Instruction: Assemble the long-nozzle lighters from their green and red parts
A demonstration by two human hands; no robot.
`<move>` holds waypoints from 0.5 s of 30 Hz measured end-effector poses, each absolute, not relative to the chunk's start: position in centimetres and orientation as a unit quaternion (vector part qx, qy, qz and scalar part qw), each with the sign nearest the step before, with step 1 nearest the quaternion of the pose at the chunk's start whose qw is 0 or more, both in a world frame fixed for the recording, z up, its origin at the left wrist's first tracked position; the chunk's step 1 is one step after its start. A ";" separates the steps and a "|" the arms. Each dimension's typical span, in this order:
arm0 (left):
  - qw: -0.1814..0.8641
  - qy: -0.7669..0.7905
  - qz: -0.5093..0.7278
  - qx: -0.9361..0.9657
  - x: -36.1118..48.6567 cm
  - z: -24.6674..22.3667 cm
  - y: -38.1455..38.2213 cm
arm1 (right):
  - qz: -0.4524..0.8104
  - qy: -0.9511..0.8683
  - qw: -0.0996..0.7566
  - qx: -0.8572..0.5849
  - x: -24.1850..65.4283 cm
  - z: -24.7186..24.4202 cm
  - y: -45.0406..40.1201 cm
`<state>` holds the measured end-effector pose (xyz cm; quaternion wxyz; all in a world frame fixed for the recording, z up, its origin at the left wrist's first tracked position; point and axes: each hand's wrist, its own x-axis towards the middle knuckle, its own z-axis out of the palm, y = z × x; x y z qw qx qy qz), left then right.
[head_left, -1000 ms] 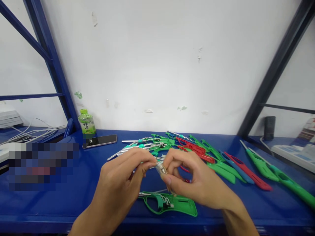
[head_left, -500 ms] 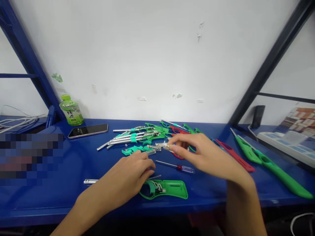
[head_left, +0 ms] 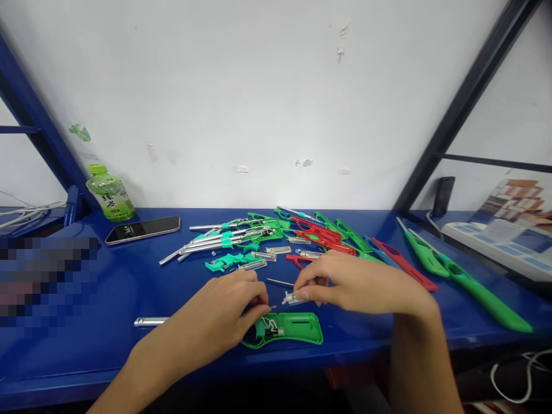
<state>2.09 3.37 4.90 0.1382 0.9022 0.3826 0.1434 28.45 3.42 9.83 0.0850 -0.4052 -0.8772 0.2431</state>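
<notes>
My right hand point(head_left: 340, 284) pinches a small clear plastic fuel tank point(head_left: 293, 298) with a white valve end pointing left. Close to the table's front, my left hand point(head_left: 237, 305) has thumb and forefinger closed on a thin pale tube point(head_left: 273, 307), of which only a short tip shows. Below those fingers lies an opened green lighter shell point(head_left: 302, 328) with white wires and a black part inside. Its metal barrel point(head_left: 150, 321) emerges left of my left wrist. A screwdriver shaft point(head_left: 279, 282) shows behind the tank; my right hand hides its handle.
Behind my hands lie silver lighter barrels point(head_left: 207, 244), several clear tanks point(head_left: 253, 264), teal triggers point(head_left: 230, 262) and red and green shells point(head_left: 319, 233). Whole green lighters point(head_left: 483, 293) rest at right. A phone point(head_left: 144, 229) and a drink bottle point(head_left: 111, 194) stand back left.
My right hand has brought the clear fuel tank from the parts pile toward the front, nearer my left hand. The left hand stays by the green shell. The view has shifted slightly.
</notes>
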 end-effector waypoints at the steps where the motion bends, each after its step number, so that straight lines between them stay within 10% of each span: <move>1: 0.141 0.381 0.141 0.903 2.1 5.0 3.3 | 0.241 -0.878 0.084 -0.404 28.4 9.8 3.4; 15: 0.200 0.359 0.151 0.899 1.3 4.1 3.5 | 0.243 -0.879 0.056 -0.406 27.6 9.8 3.2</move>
